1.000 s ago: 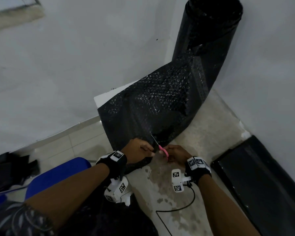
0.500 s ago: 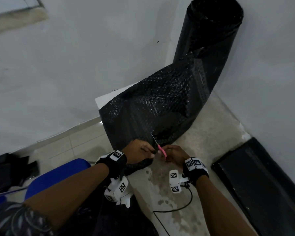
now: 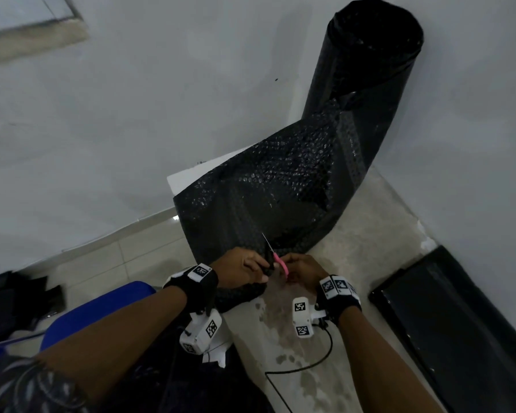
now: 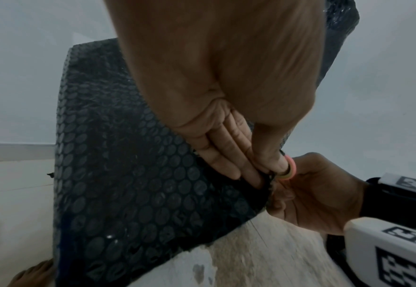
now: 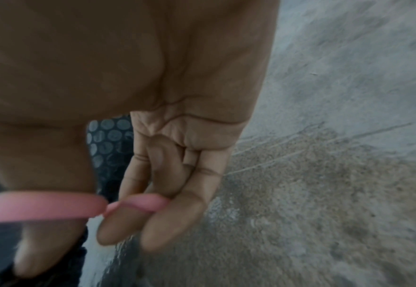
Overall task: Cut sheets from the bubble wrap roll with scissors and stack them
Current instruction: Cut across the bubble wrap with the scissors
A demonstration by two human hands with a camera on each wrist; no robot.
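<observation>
Both forearms reach forward and slightly down, meeting over the near edge of the unrolled black sheet. The left hand [image 3: 239, 271] has its fingers curled under and its thumb on top, pinching the near edge of the bubble wrap sheet [image 3: 259, 201], just left of the blades. The right hand [image 3: 300, 271] sits close beside it, almost touching, with the thumb through one pink loop and the fingers hooked in the other loop of the scissors [image 3: 276, 260]; the blades point away and to the left, into the sheet's edge, and whether they are parted or closed cannot be told. The sheet runs up and to the right to the bubble wrap roll [image 3: 370, 64], which stands upright in the far right corner against the wall. A flat black sheet [image 3: 459, 332] lies on the floor to the right, well apart from the hands. Each wrist wears a black band [image 3: 198, 289] with black-and-white square code markers; no readable writing or brand shows anywhere.
</observation>
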